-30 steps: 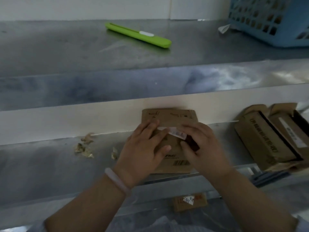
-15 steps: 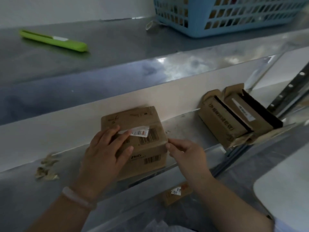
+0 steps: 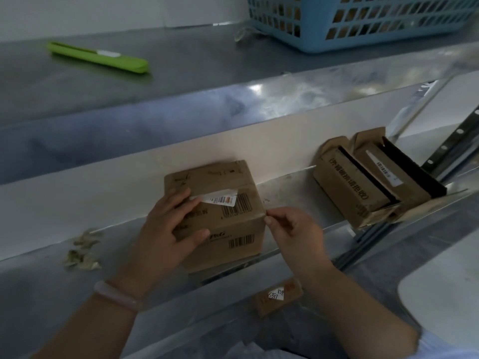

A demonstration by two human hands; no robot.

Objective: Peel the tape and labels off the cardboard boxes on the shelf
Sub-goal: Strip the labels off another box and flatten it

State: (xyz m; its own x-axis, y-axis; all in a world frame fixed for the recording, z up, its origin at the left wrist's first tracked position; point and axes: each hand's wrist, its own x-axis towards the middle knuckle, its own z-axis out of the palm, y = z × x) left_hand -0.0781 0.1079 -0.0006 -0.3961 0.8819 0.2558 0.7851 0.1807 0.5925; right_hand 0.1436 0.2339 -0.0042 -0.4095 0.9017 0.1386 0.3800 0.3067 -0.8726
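Right hand [image 3: 295,234]: thumb and forefinger pinch together at the top right corner of the box [image 3: 233,226], and the other fingers are curled. Whether tape lies between the tips cannot be told.
Left hand [image 3: 166,229]: fingers [image 3: 181,200] straight and apart, flat on the box top, with the thumb on its front face.
Label [image 3: 220,199]: white and barcoded, lying on the box top with its left end touching the left fingertips.
Box: closed, standing near the front edge of the shelf [image 3: 39,294].
Scraps [image 3: 80,252]: on the shelf, left of the box.
Open boxes [image 3: 347,187]: two, well to the right, at the back.
Upper shelf [image 3: 207,55]: carries a green cutter [image 3: 98,57] and a blue basket [image 3: 363,22].
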